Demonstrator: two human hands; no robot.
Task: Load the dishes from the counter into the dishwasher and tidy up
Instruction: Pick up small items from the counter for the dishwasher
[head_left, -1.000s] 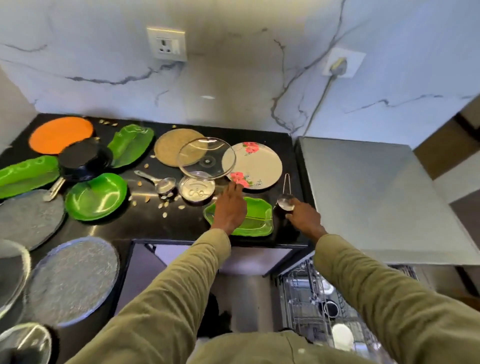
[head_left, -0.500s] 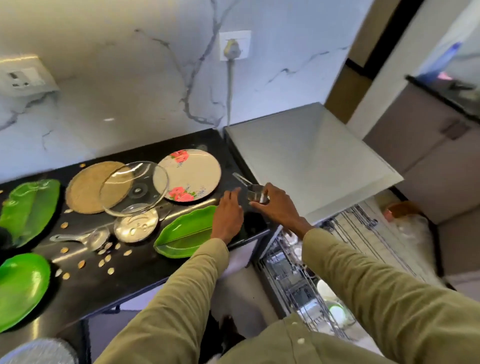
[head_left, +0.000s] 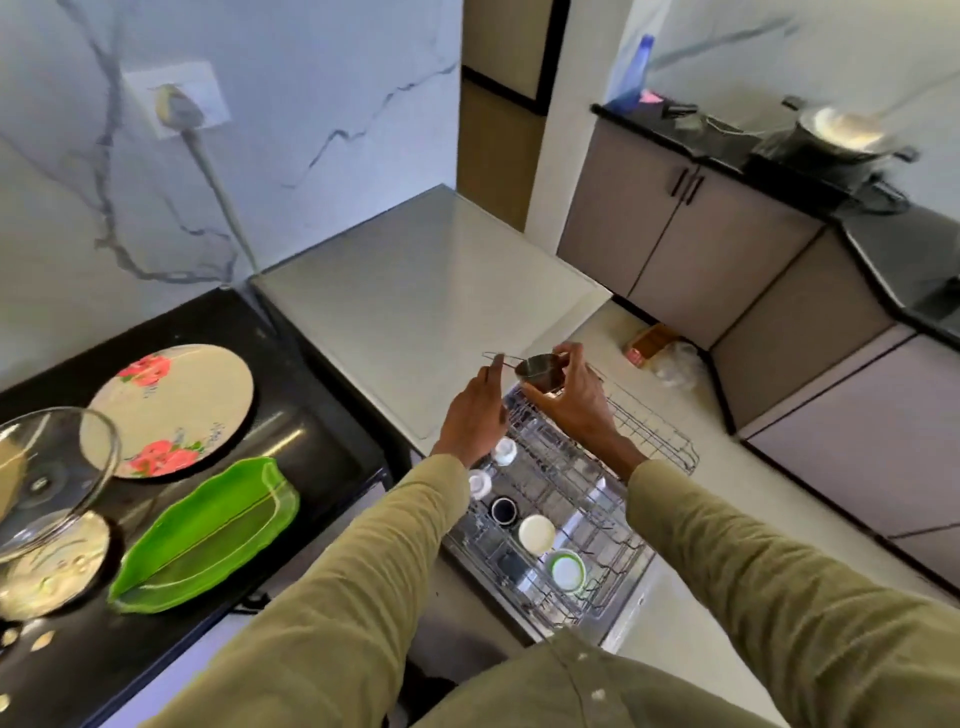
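The small steel cup with the wire handle has left the table: a second ago it stood at the table's right edge beside the green tray, with the right hand closing on it, and now it is up in the air over the far end of the pulled-out rack. The left hand, which lay on the green tray, has come across too and meets the cup's handle. So one more piece is on its way into the dishwasher, and the step in hand is, I judge, finding it a slot.

The right grip is closed round the cup's bowl, fingers curled over its far side and thumb below. The left grip pinches, or at least touches, the thin handle at its outer end; blur hides which.

In the rack, nearer the person than the cup, sit several small cups and a white bowl. Left of the rack, on the table, the floral plate, the green tray and a glass lid await loading.
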